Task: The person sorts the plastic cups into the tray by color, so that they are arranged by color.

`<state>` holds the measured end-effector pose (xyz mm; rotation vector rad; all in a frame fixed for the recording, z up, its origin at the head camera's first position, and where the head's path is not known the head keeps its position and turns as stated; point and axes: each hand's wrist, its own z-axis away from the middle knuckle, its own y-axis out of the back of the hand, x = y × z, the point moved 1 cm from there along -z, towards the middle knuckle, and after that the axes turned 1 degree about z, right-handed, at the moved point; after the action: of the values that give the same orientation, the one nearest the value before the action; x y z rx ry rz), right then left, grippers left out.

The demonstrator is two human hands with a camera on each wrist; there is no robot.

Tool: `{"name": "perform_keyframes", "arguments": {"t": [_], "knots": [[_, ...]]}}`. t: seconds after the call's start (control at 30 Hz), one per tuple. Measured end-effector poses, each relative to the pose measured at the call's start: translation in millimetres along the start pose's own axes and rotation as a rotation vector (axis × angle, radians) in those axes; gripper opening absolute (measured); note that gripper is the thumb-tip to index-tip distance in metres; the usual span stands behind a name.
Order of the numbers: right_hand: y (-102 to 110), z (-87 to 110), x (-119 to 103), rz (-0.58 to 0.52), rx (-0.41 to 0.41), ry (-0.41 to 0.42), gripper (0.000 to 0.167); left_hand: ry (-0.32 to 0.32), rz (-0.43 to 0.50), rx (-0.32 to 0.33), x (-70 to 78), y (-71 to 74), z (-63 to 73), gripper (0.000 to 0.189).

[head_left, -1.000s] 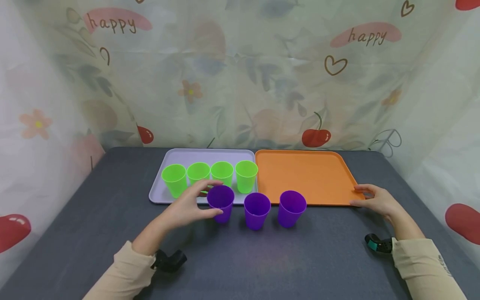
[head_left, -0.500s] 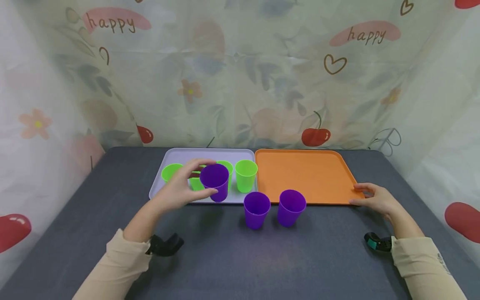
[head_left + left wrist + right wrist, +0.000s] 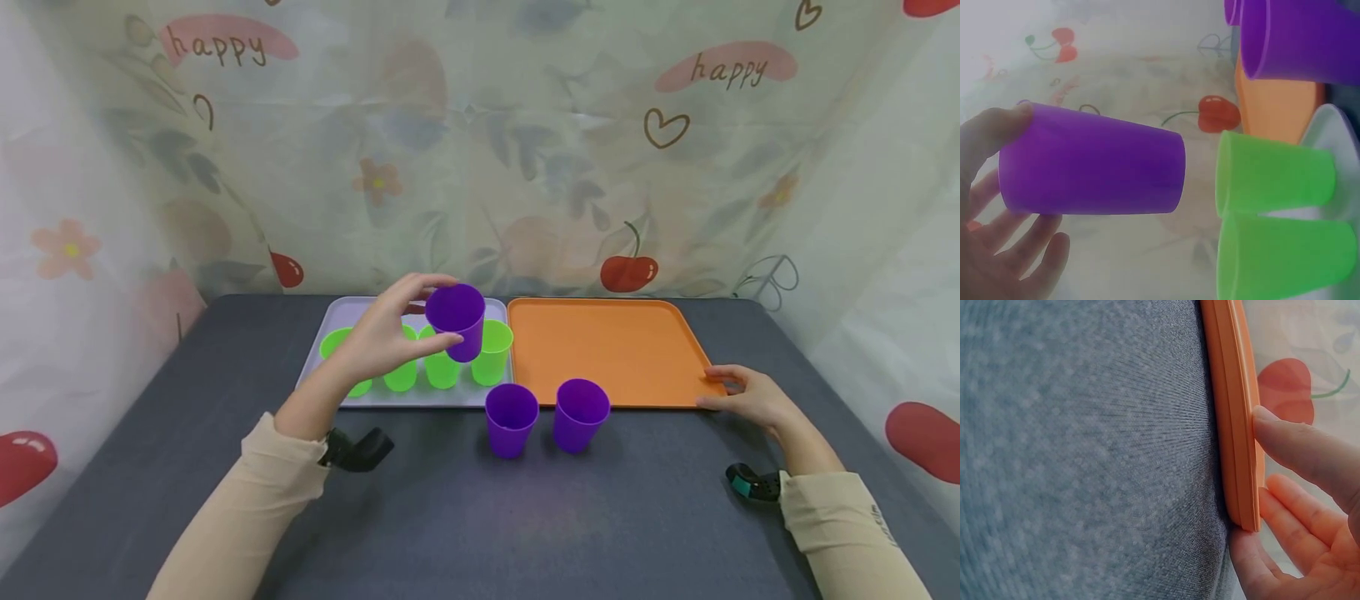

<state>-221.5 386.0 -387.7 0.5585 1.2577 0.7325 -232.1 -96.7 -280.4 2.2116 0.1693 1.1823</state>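
Note:
My left hand [image 3: 378, 337] grips a purple cup [image 3: 468, 340] near its rim, thumb on the near side and fingers behind. The cup is raised, mouth up, over the green cups [image 3: 491, 362] in the head view. In the left wrist view, the purple cup [image 3: 1094, 162] lies between the thumb and the spread fingers. My right hand [image 3: 757, 404] holds the near right corner of the orange tray [image 3: 600, 354]. Up close in the right wrist view, the thumb sits on the tray's rim [image 3: 1235, 412] and the other fingers touch its edge around the corner.
Two purple cups [image 3: 510, 429] stand upright on the dark table [image 3: 540, 525], in front of the trays. Several green cups stand in a row on the lavender tray [image 3: 348, 312], partly hidden by my left hand. The orange tray adjoins it on the right. A patterned cloth [image 3: 480, 167] hangs behind.
My left hand has lifted the leftmost purple cup off the table, up over the lavender tray and lately to the right. The right hand has stayed at the orange tray's corner.

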Motion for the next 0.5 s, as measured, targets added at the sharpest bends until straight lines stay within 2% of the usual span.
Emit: {"name": "perform_keyframes", "arguments": {"t": [0.23,0.5], "knots": [[-1,-1.0,1,0.0,0.0,0.003,0.08,-0.013,0.032,-0.01,2.3,-11.6,-25.3,0.056],[0,-0.9,1,0.005,0.001,0.004,0.081,-0.028,0.054,-0.087,2.3,-34.8,-52.6,0.055]]}}
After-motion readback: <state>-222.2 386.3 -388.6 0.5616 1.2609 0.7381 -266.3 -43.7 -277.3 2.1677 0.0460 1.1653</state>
